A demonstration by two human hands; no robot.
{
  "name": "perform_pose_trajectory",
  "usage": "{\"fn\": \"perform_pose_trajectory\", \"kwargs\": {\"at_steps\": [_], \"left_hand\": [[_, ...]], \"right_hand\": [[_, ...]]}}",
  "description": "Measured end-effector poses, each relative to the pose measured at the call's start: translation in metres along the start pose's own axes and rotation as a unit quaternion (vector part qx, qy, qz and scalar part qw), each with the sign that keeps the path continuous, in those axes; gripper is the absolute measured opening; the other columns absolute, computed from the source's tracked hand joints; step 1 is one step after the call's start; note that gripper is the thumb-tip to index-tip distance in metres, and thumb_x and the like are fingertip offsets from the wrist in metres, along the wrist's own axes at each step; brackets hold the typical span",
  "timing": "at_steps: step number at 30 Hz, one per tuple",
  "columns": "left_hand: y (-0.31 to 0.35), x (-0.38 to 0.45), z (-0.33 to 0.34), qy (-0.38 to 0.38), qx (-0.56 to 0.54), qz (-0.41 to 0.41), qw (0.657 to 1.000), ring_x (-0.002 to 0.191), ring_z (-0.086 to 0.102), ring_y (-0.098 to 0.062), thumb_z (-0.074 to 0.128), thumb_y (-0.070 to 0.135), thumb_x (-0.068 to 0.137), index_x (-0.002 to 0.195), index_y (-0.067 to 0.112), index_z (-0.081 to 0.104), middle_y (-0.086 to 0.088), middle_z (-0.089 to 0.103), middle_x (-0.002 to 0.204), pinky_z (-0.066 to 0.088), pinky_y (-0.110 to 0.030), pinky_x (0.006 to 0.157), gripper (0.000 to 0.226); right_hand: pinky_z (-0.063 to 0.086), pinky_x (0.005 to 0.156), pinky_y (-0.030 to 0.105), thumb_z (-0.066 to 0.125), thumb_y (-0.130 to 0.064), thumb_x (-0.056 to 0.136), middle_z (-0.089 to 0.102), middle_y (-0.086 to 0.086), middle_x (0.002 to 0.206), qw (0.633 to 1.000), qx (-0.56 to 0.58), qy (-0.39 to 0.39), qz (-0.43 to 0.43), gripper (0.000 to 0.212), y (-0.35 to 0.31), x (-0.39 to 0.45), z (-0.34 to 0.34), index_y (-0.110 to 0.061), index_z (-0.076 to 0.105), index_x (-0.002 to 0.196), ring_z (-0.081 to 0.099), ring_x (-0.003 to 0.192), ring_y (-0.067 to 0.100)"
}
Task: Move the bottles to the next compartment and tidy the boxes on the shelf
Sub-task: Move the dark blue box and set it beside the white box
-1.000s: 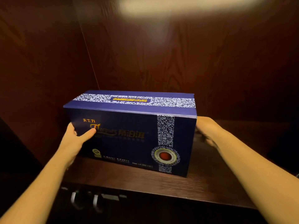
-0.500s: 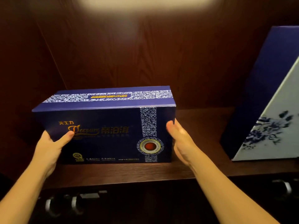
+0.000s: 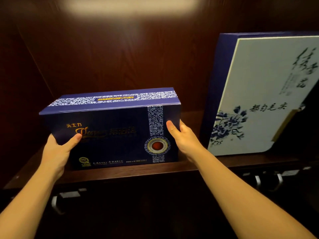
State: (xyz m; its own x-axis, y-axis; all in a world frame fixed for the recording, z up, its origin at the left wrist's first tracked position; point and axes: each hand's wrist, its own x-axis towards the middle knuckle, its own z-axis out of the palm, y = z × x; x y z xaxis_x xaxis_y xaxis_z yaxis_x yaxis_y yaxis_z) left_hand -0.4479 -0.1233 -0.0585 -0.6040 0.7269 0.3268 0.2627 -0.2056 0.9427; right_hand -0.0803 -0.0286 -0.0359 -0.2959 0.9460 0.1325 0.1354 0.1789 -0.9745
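Note:
A long dark-blue box (image 3: 112, 133) with white patterned bands and gold lettering rests on the dark wooden shelf (image 3: 120, 171), left of centre. My left hand (image 3: 59, 150) grips its left end, thumb across the front face. My right hand (image 3: 183, 137) clasps its right end, thumb on the front near the patterned band. To the right a large white and blue box (image 3: 259, 94) with a flower print and brush lettering leans tilted toward the right. No bottles are in view.
The shelf's dark wooden back wall (image 3: 120, 57) and left side wall (image 3: 20, 83) close in the compartment. Below the shelf edge are metal handles (image 3: 56, 204) at left and more handles (image 3: 269, 180) at right.
The long blue box has turned to lie square with the shelf front. My right hand came from behind its right end to clasp that end. The view panned right, revealing the leaning white box.

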Motion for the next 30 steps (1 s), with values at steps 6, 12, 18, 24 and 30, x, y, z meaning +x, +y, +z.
{"fn": "perform_pose_trajectory", "kwargs": {"at_steps": [6, 12, 18, 24, 30], "left_hand": [[0.009, -0.019, 0.031, 0.027, 0.018, 0.007, 0.999, 0.106, 0.06, -0.02, 0.078, 0.037, 0.073, 0.119, 0.03, 0.052, 0.002, 0.062, 0.117, 0.046, -0.033, 0.083, 0.053], [0.007, -0.026, 0.051, 0.007, 0.016, -0.005, 1.0, 0.108, 0.06, -0.02, 0.079, 0.046, 0.066, 0.126, 0.025, 0.052, -0.001, 0.062, 0.124, 0.047, -0.037, 0.087, 0.069], [0.007, -0.027, 0.055, 0.013, 0.012, 0.007, 1.0, 0.104, 0.061, -0.014, 0.079, 0.045, 0.068, 0.112, 0.036, 0.057, 0.006, 0.064, 0.114, 0.046, -0.033, 0.083, 0.051], [0.009, -0.022, 0.053, 0.003, -0.001, 0.006, 1.0, 0.103, 0.062, -0.013, 0.08, 0.06, 0.054, 0.111, 0.039, 0.059, 0.004, 0.065, 0.119, 0.047, -0.035, 0.085, 0.065], [0.009, -0.025, 0.055, 0.014, 0.001, 0.001, 1.0, 0.1, 0.063, -0.008, 0.08, 0.064, 0.05, 0.112, 0.036, 0.059, 0.01, 0.066, 0.112, 0.047, -0.028, 0.079, 0.071]], "right_hand": [[0.036, 0.103, 0.03, 0.05, -0.063, 0.091, 0.049, -0.014, 0.146, 1.0, 0.013, -0.011, 0.01, 0.068, 0.004, -0.004, -0.034, -0.038, 0.031, 0.152, 0.045, 0.134, 0.013], [0.032, 0.115, 0.044, 0.049, -0.068, 0.089, 0.04, -0.006, 0.156, 1.0, 0.012, 0.003, 0.028, 0.077, 0.012, -0.005, -0.059, -0.036, 0.026, 0.154, 0.038, 0.141, 0.018], [0.037, 0.107, 0.034, 0.05, -0.064, 0.09, 0.05, -0.011, 0.146, 1.0, 0.025, 0.014, 0.011, 0.067, 0.014, -0.006, -0.058, -0.039, 0.034, 0.151, 0.046, 0.133, 0.014], [0.035, 0.112, 0.04, 0.05, -0.069, 0.087, 0.046, -0.012, 0.15, 0.999, 0.027, 0.015, 0.018, 0.074, 0.012, -0.008, -0.053, -0.04, 0.03, 0.152, 0.042, 0.136, 0.014], [0.034, 0.101, 0.029, 0.049, -0.067, 0.089, 0.046, -0.014, 0.148, 0.999, 0.018, 0.025, 0.016, 0.071, 0.012, -0.008, -0.054, -0.039, 0.031, 0.152, 0.042, 0.132, 0.01]]}}
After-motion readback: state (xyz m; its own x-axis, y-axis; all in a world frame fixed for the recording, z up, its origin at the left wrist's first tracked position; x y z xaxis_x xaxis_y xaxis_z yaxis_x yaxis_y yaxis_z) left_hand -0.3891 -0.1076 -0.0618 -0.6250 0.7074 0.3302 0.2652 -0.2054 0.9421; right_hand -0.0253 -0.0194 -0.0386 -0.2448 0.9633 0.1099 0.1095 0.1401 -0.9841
